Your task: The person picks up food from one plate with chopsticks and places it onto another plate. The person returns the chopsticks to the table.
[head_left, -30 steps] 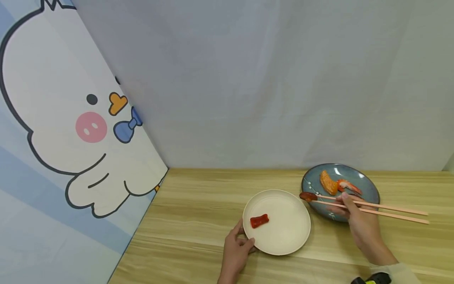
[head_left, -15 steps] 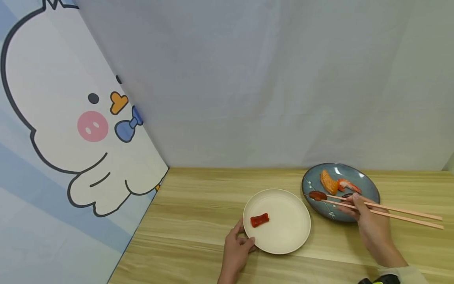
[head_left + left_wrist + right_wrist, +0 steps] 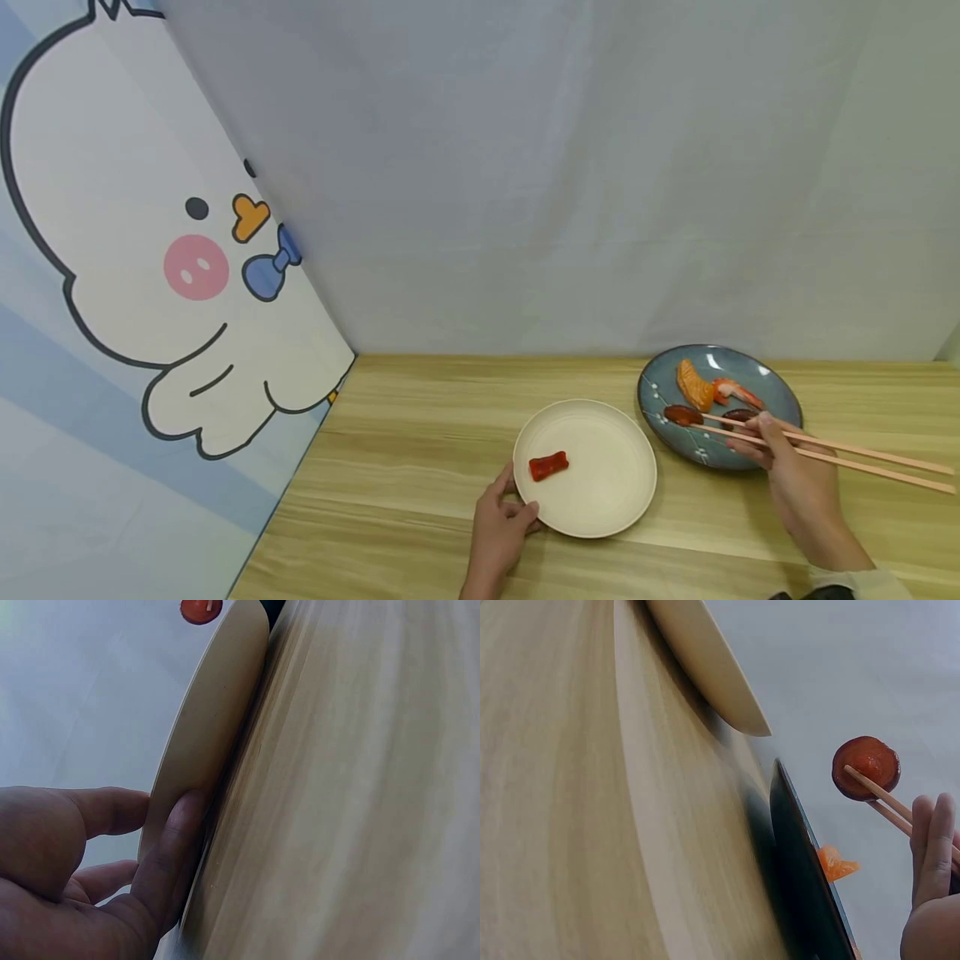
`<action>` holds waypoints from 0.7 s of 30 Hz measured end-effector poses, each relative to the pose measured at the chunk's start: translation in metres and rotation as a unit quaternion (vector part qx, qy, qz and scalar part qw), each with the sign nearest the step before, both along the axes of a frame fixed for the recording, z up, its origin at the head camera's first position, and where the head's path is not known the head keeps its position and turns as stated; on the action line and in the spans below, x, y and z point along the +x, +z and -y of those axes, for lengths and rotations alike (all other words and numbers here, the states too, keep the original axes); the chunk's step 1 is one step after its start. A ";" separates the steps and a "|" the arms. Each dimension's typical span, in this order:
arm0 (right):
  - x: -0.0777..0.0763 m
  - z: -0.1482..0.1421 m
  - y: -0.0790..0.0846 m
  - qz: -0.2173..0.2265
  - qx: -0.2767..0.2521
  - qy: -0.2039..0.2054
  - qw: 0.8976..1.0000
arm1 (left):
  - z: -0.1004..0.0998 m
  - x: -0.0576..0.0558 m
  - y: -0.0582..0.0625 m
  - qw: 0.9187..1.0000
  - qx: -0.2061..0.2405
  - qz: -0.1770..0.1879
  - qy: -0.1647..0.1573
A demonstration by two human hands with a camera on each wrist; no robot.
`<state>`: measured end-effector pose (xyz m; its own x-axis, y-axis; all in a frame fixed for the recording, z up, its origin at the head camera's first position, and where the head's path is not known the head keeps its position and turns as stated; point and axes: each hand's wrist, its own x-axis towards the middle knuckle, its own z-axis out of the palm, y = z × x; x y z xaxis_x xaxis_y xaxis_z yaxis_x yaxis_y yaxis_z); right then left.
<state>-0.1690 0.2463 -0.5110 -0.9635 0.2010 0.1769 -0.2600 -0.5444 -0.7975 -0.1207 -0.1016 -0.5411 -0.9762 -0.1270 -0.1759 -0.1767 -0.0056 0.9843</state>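
Observation:
My left hand (image 3: 498, 529) grips the near-left rim of a cream plate (image 3: 600, 508) between thumb and fingers. The left wrist view shows the fingers (image 3: 176, 832) against the plate's side. A red, notched food piece (image 3: 549, 466) lies on this plate. In my right hand (image 3: 798, 475) is a pair of wooden chopsticks (image 3: 862, 462), their tips pinching a round reddish-brown food piece (image 3: 866, 766). That piece is held above the blue plate (image 3: 776, 392), as the right wrist view shows. On the blue plate are an orange salmon slice (image 3: 694, 385), a shrimp (image 3: 737, 391) and another dark-brown piece (image 3: 739, 416).
The plates stand side by side on a wood-grain table (image 3: 420, 433), the blue one farther back and to the right. Behind the table hangs a grey cloth (image 3: 585, 183). A cartoon-printed panel (image 3: 112, 250) borders the left side.
My right hand has moved right, carrying the chopsticks and the reddish-brown piece from the blue plate's left rim to over its surface. The left hand and the cream plate have stayed put.

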 end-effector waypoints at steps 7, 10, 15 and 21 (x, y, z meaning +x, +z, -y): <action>0.001 -0.004 -0.002 -0.005 -0.012 -0.011 1.000 | 0.000 0.000 0.000 1.000 0.008 -0.005 0.000; 0.002 -0.006 -0.004 -0.007 -0.008 -0.013 1.000 | -0.001 0.000 0.000 1.000 0.007 -0.004 0.000; 0.003 -0.010 -0.006 -0.007 0.001 -0.015 1.000 | -0.002 -0.001 -0.001 1.000 0.004 -0.001 0.000; 0.001 -0.014 -0.010 0.000 -0.006 -0.021 1.000 | -0.002 -0.002 -0.003 1.000 -0.009 -0.001 0.002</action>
